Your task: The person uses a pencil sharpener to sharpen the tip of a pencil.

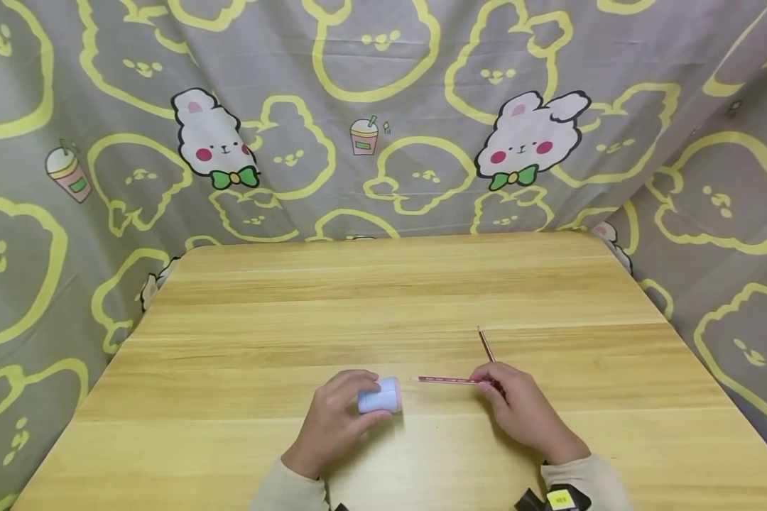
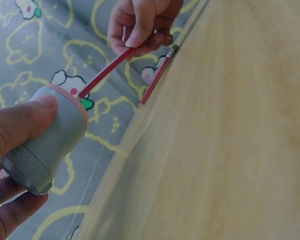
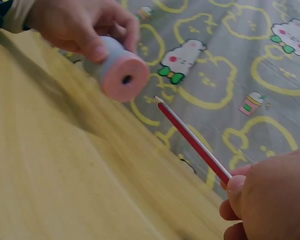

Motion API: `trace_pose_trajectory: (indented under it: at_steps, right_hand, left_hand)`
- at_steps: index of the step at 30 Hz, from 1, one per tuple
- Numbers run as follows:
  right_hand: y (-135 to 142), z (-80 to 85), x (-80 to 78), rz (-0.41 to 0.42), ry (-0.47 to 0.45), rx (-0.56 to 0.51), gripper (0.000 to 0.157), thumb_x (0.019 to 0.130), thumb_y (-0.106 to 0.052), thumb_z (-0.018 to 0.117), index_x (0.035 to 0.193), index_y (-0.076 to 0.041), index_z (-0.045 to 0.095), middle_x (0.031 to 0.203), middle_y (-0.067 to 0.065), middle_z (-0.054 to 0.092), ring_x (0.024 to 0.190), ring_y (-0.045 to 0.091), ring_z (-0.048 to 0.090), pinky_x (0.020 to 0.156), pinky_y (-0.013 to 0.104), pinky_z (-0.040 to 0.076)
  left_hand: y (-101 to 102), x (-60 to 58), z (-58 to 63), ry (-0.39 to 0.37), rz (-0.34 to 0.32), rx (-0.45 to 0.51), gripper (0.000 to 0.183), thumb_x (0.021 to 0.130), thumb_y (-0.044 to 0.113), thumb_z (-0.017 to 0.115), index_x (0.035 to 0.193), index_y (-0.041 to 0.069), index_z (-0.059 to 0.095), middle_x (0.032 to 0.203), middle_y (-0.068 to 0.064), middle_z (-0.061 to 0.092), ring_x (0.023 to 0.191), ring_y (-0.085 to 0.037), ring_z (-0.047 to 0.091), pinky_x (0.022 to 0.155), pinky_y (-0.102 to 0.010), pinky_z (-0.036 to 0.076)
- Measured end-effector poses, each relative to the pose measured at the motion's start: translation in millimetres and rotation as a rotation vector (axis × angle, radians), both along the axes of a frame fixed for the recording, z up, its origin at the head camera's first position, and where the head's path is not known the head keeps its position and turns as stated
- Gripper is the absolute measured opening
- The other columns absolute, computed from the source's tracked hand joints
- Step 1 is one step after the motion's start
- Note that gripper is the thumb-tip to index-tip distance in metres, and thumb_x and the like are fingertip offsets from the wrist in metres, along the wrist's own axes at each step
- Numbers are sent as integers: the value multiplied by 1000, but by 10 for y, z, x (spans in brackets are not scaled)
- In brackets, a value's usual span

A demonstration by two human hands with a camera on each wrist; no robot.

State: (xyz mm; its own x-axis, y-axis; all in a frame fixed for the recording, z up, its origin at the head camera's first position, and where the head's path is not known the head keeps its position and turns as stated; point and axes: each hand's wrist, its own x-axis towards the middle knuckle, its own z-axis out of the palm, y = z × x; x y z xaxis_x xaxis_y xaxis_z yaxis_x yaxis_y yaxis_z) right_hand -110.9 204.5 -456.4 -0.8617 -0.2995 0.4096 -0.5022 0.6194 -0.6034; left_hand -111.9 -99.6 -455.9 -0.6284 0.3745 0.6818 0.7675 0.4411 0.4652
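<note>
My left hand (image 1: 340, 411) grips a light blue pencil sharpener (image 1: 380, 397) between thumb and fingers. Its pink end, with a dark round hole, faces right toward the other hand; the right wrist view shows this pink face (image 3: 132, 82) plainly. My right hand (image 1: 520, 404) pinches a red pencil (image 1: 444, 380) near its back end. The sharpened tip (image 3: 158, 99) points at the hole, with a small gap between them. A second red pencil (image 1: 486, 345) lies on the table just beyond the right hand, partly hidden behind it in the head view.
Both hands work over the near middle of a wooden table (image 1: 262, 319). Behind and beside it hangs a grey curtain (image 1: 332, 85) with yellow outlines and white rabbits. A black strap with a yellow label (image 1: 560, 499) sits on the right wrist.
</note>
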Motion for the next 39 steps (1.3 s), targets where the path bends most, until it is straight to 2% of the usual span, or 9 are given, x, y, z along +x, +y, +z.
trace_pose_trajectory:
  at_steps: [9,22,39]
  right_hand:
    - [-128,-24,42,82,44,-14,19,88,6,65,94,-12,65,86,-7,62,69,0,48,55,19,47]
    - [-142,-23,47,136,149,-43,29,83,13,67,97,-12,65,86,-5,64,69,0,48,55,16,45]
    - [-140,7,68,173,156,-97,32,82,15,65,99,-13,66,80,-6,61,63,-2,42,49,14,41]
  left_hand:
    - [-9,11,7,1,-3,4,36,63,14,89,89,5,67,102,-10,69,93,-23,67,82,-23,57]
    - [-49,1,17,-5,10,-8,34,66,18,88,90,4,68,103,-12,69,96,-23,66,84,-26,57]
    - [-57,11,22,3,30,-6,34,66,17,89,90,5,67,102,-11,69,95,-22,66,83,-27,57]
